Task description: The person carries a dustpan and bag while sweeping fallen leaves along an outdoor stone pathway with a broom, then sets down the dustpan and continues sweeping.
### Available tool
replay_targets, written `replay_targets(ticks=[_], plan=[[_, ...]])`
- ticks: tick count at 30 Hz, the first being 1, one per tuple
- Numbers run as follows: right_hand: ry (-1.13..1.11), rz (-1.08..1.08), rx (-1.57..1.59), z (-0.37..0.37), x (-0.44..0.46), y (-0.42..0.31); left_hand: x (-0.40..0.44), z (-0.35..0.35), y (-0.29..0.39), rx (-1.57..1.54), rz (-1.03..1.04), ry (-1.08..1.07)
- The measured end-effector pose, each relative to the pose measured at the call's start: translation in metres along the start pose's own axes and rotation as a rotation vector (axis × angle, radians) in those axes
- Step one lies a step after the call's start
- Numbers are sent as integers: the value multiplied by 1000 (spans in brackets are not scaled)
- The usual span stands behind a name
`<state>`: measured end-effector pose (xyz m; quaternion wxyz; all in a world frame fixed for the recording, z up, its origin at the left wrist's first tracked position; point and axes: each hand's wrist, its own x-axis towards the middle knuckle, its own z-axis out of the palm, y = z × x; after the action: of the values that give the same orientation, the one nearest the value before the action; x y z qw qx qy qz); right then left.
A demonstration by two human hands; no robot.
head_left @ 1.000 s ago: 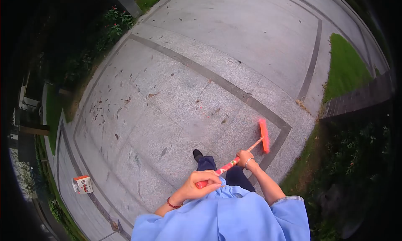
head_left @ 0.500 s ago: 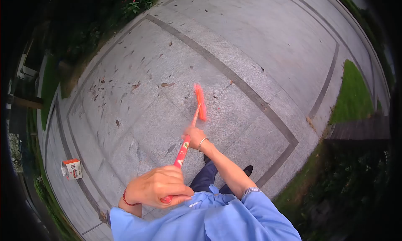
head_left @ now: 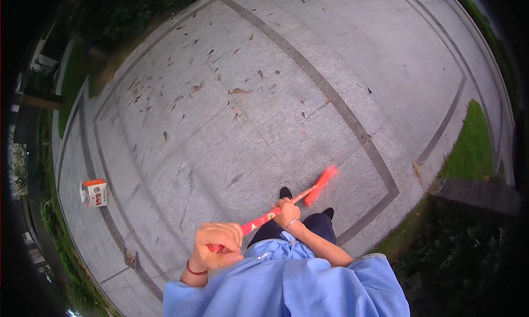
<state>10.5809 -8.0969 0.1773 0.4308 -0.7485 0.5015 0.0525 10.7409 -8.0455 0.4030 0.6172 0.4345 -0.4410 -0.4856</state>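
Observation:
My left hand [head_left: 218, 244], with a red bead bracelet at the wrist, is wrapped round the top end of a broom's red patterned handle [head_left: 260, 221]. Lower on the same stick, my right hand [head_left: 287, 213] grips it, a silvery bangle at its wrist. The handle slants down to the right to an orange-red broom head [head_left: 320, 186], slightly blurred, low over or on the grey paving in front of my feet; whether it touches is unclear. Dry leaves [head_left: 238, 91] lie scattered on the paving beyond the broom, many toward the upper left.
A white and orange box [head_left: 95, 193] stands on the paving at the left, with something clear beside it. Dark shoes [head_left: 285, 193] show near the broom. Grass [head_left: 471, 143] and dark shrubs border the right side. More plants line the upper left.
The broom head swung left and away from me, then back right and closer to my feet. Both hands moved with the handle, keeping their grip. The view has shifted too.

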Motion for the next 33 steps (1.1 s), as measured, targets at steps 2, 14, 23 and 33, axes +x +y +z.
replay_targets(ticks=[2, 14, 23, 33], plan=[[-33, -124, 92, 9, 21, -31, 16, -3, 26, 151, 81, -110], [33, -500, 1, -119, 69, -46, 76, 59, 49, 413, 336, -497], [6, 228, -340, -251, 110, 200, 210, 123, -127, 119, -162, -429], [-95, -72, -158, -255, 281, 115, 329, 79, -88, 388, -335, 80]])
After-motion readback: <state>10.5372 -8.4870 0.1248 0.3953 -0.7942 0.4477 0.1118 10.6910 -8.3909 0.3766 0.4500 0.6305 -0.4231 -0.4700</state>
